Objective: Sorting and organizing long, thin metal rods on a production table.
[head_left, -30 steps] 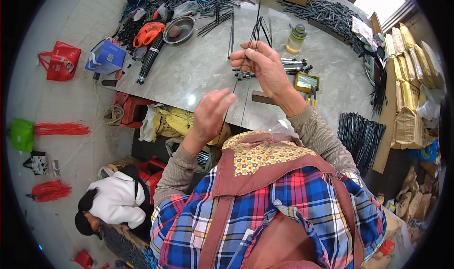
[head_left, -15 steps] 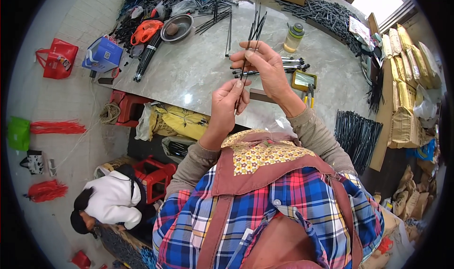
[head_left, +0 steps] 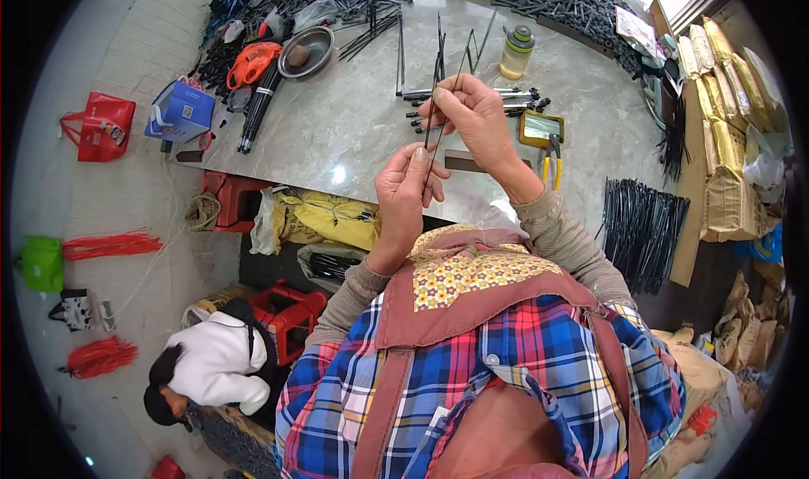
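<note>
Above the near edge of the grey marbled table (head_left: pixel 295 146), my left hand (head_left: pixel 406 184) pinches the lower end of some thin black rods (head_left: pixel 439 53). Higher up, my right hand (head_left: pixel 479 125) is closed on the same rods between thumb and fingers; their upper ends spread apart. Exactly how many I hold is hard to make out. Behind my right hand lie black-and-silver rods (head_left: pixel 522 100). To its right are a yellow-rimmed box (head_left: pixel 541 128) and pliers with yellow handles (head_left: pixel 552 167). A flat brown bar (head_left: pixel 465 160) rests below my right wrist.
A green-capped bottle (head_left: pixel 517 53) stands beyond my right hand. Piles of dark grey parts (head_left: pixel 560 20) cover the far edge, with a metal bowl (head_left: pixel 307 53) at left. Many black rods (head_left: pixel 645 235) lie at right. A person in white (head_left: pixel 215 357) is near a red stool (head_left: pixel 285 317).
The upper rods between my hands have fanned apart, with some tilting to the right. Both hands stay closed in nearly the same place. The view has shifted slightly.
</note>
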`<move>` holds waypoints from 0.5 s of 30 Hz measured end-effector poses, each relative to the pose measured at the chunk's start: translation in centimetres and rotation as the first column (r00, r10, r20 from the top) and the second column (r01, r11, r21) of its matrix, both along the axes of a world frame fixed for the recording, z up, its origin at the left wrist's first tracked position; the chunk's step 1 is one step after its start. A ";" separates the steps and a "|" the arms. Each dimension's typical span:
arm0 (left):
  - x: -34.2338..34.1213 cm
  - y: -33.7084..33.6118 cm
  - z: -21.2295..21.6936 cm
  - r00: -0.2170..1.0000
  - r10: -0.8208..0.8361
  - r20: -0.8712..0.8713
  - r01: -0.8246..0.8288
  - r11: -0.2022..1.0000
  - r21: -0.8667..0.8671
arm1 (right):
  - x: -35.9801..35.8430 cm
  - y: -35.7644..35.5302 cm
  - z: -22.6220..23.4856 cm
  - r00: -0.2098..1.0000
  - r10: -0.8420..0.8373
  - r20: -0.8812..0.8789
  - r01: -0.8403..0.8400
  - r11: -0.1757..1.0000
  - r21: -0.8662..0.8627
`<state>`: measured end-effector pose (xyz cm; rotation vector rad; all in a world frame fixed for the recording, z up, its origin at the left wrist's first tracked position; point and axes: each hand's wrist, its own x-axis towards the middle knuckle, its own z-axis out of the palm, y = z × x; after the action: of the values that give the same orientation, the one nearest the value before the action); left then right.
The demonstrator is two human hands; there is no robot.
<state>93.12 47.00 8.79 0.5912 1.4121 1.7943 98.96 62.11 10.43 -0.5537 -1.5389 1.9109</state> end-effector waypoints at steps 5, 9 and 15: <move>0.2 0.3 0.1 0.999 0.053 -0.008 -0.053 0.998 0.016 | 0.2 -0.7 -0.5 1.000 0.010 0.023 -0.010 0.999 0.040; 0.1 0.3 0.5 0.998 0.058 -0.009 -0.057 0.998 0.010 | 0.4 -1.6 -0.5 1.000 0.022 -0.020 -0.022 1.000 0.010; 0.1 -0.1 -0.1 0.999 0.049 0.008 -0.050 0.999 0.021 | 0.2 -2.1 -1.6 0.997 0.076 -0.004 -0.075 0.986 0.147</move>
<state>93.21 46.95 8.65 0.5641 1.4154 1.8505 99.20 60.01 8.88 -0.4266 -1.7005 1.8338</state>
